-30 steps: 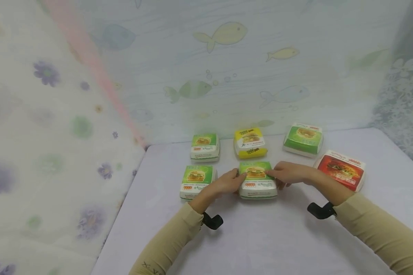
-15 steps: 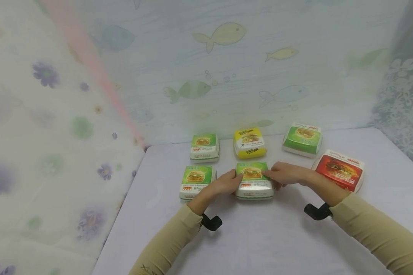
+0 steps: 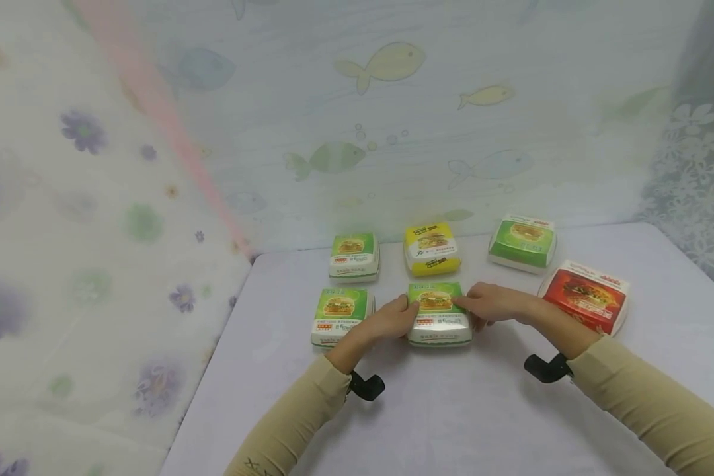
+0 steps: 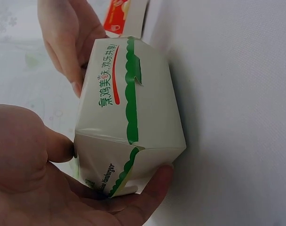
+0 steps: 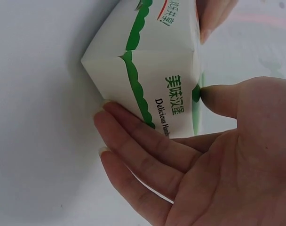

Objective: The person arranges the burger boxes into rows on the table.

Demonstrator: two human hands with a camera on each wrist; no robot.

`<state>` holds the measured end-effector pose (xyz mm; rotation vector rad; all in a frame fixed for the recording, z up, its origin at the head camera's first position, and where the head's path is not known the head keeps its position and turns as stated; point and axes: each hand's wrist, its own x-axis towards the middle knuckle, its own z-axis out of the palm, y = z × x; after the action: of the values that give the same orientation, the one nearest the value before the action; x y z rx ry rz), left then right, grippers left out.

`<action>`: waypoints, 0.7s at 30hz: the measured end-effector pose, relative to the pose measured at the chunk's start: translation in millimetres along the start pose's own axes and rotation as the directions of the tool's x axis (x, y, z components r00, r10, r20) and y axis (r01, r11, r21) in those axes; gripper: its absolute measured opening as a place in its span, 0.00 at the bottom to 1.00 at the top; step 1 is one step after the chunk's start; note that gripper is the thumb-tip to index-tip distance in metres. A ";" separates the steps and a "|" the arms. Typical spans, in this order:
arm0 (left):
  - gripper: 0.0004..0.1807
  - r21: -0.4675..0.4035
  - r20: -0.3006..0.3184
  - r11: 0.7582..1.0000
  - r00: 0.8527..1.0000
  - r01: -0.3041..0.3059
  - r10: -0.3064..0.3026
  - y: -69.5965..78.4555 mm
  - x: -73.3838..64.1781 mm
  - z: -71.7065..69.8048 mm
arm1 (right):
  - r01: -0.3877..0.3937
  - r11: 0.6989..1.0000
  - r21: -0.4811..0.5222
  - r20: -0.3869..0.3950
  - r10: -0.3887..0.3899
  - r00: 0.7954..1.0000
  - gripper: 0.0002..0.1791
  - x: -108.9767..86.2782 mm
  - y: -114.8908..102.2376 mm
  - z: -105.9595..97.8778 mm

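A burger box (image 3: 439, 316) with a green printed lid and white sides sits at the front middle of the white table (image 3: 452, 416). My left hand (image 3: 395, 316) grips its left side, thumb on the lid and fingers along the wall. My right hand (image 3: 488, 303) grips the right side the same way. In the left wrist view the left hand (image 4: 49, 188) cups the box (image 4: 133, 117), with the right hand (image 4: 67, 37) beyond it. The right wrist view has my right hand (image 5: 204, 160) against the box (image 5: 152, 80), its thumb on the lid's edge.
Around it stand a green box at front left (image 3: 340, 315), a green box at back left (image 3: 354, 256), a yellow box (image 3: 431, 248), a larger green box (image 3: 522, 242) and a red box (image 3: 586, 296). A fish-print backdrop (image 3: 393, 132) stands behind and a floral curtain (image 3: 95, 231) hangs left.
Both hands have slid the held box slightly to the left on the table; their grip is the same. The other boxes have not moved.
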<state>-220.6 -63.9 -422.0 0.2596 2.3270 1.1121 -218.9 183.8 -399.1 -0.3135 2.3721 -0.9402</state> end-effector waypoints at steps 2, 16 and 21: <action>0.22 -0.005 -0.002 1.000 1.000 0.000 0.000 0.8 -1.3 0.2 | -0.002 1.000 -0.002 0.001 0.002 1.000 0.28 0.5 0.1 0.0; 0.38 0.056 -0.019 0.998 1.000 0.003 -0.002 10.4 -13.7 -2.7 | 0.013 0.999 -0.041 0.027 -0.012 1.000 0.30 -10.2 -2.6 -8.5; 0.42 0.143 -0.033 0.989 0.999 -0.037 0.043 16.5 -22.0 -6.4 | 0.020 0.996 -0.086 0.030 -0.017 0.999 0.30 -19.4 -5.1 -13.6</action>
<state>-206.7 -66.1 -397.5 0.3430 2.4474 0.9780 -211.0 195.5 -379.4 -0.3803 2.3904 -0.8374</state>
